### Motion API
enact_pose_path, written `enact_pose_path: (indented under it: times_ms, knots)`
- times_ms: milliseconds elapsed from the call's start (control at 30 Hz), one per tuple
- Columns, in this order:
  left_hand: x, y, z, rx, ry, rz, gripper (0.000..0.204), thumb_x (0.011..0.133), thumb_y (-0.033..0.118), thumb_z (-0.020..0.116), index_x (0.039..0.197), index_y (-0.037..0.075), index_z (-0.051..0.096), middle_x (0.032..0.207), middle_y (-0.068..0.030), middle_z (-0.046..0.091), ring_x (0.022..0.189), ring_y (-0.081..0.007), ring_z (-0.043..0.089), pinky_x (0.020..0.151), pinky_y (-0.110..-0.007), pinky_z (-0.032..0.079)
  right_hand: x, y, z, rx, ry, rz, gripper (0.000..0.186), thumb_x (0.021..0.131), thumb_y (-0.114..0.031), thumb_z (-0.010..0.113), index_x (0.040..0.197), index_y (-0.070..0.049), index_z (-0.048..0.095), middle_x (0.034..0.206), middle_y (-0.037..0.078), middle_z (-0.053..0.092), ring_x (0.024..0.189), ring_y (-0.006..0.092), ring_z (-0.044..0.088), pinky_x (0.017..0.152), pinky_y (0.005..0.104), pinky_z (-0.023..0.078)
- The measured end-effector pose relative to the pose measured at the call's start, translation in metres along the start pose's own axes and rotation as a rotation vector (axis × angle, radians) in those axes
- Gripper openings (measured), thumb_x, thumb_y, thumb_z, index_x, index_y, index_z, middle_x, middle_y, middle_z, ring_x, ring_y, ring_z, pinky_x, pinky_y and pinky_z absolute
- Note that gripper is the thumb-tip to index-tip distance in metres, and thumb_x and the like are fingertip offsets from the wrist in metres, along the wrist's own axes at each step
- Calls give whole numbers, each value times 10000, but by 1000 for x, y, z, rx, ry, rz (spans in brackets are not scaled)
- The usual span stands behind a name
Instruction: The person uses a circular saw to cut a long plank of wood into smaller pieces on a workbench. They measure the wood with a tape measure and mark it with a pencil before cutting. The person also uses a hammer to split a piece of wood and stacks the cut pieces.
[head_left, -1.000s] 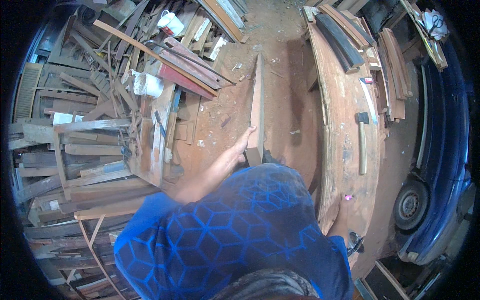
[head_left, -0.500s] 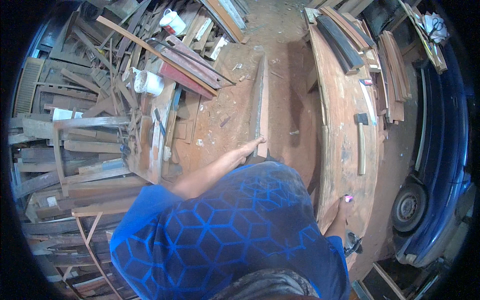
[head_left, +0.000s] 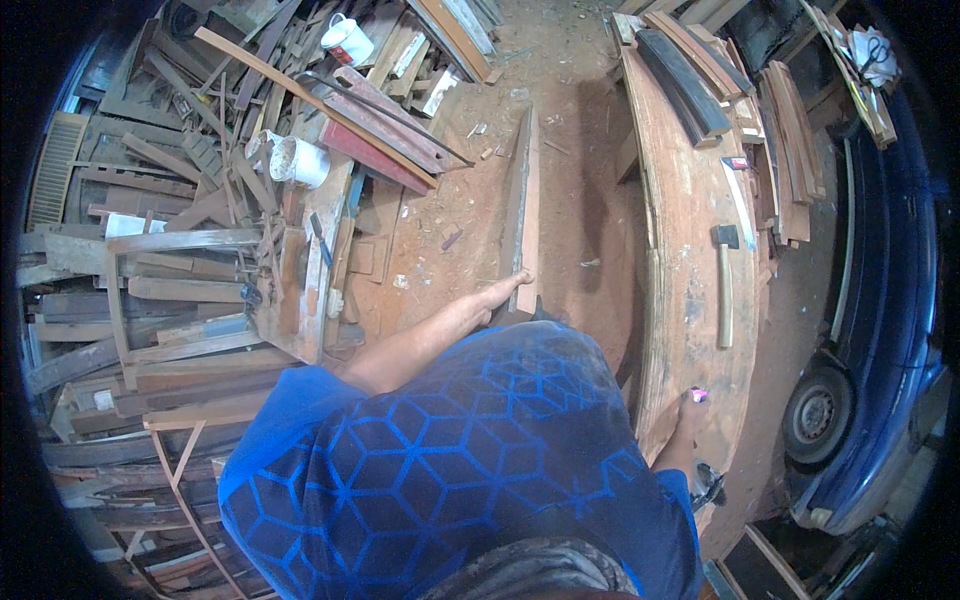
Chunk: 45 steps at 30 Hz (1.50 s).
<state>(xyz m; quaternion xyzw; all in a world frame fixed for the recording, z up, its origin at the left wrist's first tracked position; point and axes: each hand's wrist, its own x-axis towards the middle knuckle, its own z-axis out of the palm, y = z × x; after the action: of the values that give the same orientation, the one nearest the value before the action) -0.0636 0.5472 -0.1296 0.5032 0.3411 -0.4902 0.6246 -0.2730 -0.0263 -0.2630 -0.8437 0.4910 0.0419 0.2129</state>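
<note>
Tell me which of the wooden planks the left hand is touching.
The long plank standing on edge on the dirt floor; the left hand grips its near end, unlike those piled left or stacked on the workbench.

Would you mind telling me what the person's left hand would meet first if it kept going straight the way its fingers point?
The left hand already touches the long wooden plank standing on edge on the reddish dirt floor; going on, it would likely slide along that plank, though depth is unclear.
</note>
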Motion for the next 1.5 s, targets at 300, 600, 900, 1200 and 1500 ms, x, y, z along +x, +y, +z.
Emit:
enact_pose_path:
  times_ms: [300,600,900,1200,1500]
  knots:
    - [-14,5,3,-35,-20,-29,498,923,564,589,1162,143,705,1093,-89,731,946,-253,700,849,-457,542,-24,-27,-4,-248,138,-48,685,854,-396,730,1366,22,549,1284,312,628,1170,450,623,1005,490,498]
    - [3,-1,11,84,16,-1,753,869,703,633,1300,85,650,1205,-153,701,1072,-282,685,915,-494,535,-109,-200,36,482,-469,-380,668,929,-442,742,1356,49,591,1251,236,674,1180,325,633,1046,408,478]
    - [40,-16,15,100,133,58,704,972,590,593,1405,36,564,1292,-195,651,1066,-306,690,866,-446,580,-212,-372,29,49,-1264,-438,627,898,-486,750,1242,36,692,1092,138,724,947,189,688,798,334,540]
    - [14,4,26,154,171,303,509,1000,352,639,1414,62,576,1241,-122,686,1123,-265,640,886,-422,543,-204,-372,20,552,-1271,77,555,936,-404,663,1284,28,640,1207,167,686,1078,303,651,912,447,513]
    - [-14,58,16,-263,-88,425,853,975,366,702,1627,128,205,1478,-201,510,1292,-349,555,1011,-504,498,-199,-417,0,1005,-1247,106,533,1034,-429,479,1369,-30,594,1310,147,650,1224,278,569,1088,440,382]
